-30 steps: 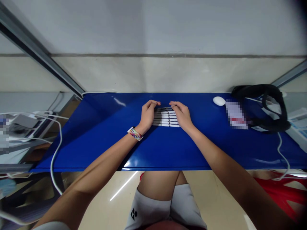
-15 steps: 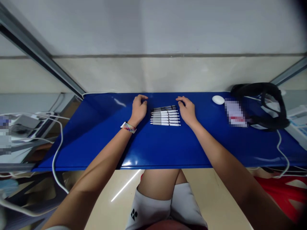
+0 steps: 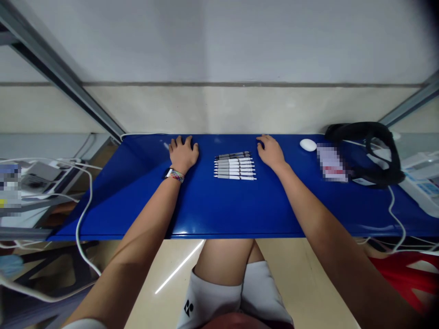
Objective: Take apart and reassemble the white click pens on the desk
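Note:
Several pens lie side by side in a row on the blue tabletop (image 3: 212,205), their tips toward the left. Most are white pens (image 3: 236,170) with grey grips; at the far end of the row is a darker, see-through pen (image 3: 233,155), slightly slanted. My left hand (image 3: 184,153) rests palm down to the left of the row, fingers spread, holding nothing. To the right of the pens, my right hand (image 3: 270,151) lies on the table with its fingers loosely extended and apart from the pens. Neither hand touches a pen.
On the right are a white oval object (image 3: 308,145), a blurred-out card or packet (image 3: 331,162) and a black headband-like strap (image 3: 394,151) with a cable. A wall stands behind the table. A white cable (image 3: 89,196) hangs over the left side.
My left hand has moved left, away from the pens, and its fingers have spread flat. My right hand has shifted slightly right. The pens keep their arrangement.

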`<action>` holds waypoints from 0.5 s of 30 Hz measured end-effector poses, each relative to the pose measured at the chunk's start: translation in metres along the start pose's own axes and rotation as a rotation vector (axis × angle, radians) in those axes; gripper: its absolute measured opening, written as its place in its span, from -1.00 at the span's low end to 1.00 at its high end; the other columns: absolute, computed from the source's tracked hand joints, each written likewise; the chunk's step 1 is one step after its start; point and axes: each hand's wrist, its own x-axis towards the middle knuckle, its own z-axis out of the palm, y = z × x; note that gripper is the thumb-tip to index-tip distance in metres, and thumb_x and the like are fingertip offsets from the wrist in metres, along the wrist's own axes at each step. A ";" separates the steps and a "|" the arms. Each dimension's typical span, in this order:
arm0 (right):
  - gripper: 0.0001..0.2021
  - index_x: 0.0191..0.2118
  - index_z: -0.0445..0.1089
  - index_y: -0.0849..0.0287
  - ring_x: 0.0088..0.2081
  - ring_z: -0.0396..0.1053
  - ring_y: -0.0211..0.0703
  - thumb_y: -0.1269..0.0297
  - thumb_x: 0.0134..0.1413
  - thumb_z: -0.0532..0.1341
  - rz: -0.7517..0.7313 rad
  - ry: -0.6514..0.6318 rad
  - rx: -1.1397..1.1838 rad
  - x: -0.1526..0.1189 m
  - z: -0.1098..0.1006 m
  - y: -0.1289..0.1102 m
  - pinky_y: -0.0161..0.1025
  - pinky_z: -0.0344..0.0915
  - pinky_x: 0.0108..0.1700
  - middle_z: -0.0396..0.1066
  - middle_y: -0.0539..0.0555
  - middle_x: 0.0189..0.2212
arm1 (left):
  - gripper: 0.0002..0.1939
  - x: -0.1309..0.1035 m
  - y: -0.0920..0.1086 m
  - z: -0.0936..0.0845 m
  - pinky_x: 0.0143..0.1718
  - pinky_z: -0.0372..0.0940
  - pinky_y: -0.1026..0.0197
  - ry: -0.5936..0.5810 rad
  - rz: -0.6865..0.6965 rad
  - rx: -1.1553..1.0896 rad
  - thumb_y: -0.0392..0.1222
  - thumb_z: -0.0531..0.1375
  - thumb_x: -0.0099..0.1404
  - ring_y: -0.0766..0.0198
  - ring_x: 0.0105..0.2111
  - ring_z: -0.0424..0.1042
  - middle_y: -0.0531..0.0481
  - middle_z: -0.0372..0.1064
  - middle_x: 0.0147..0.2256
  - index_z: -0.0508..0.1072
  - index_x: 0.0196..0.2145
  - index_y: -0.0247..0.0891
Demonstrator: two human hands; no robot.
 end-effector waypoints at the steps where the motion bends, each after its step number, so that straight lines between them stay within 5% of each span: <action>1: -0.49 0.33 0.49 0.29 0.43 0.30 0.25 0.26 0.44 0.04 0.028 0.012 -0.043 0.000 0.000 0.001 0.24 0.13 0.50 0.39 0.36 0.38 | -0.28 0.001 -0.001 0.001 0.51 -0.18 -0.46 -0.007 -0.017 0.015 0.15 -0.05 0.53 -0.42 0.54 -0.07 -0.27 0.06 0.53 0.29 0.49 -0.20; 15: -0.33 0.56 0.17 0.29 0.60 -0.07 0.36 0.02 0.55 -0.06 0.098 -0.132 -0.194 -0.002 -0.001 0.009 0.33 -0.10 0.56 -0.01 0.37 0.59 | -0.05 0.011 -0.008 0.007 0.51 -0.32 -0.49 -0.109 -0.022 0.121 0.43 -0.16 0.47 -0.44 0.59 -0.27 -0.23 -0.20 0.61 0.05 0.60 -0.16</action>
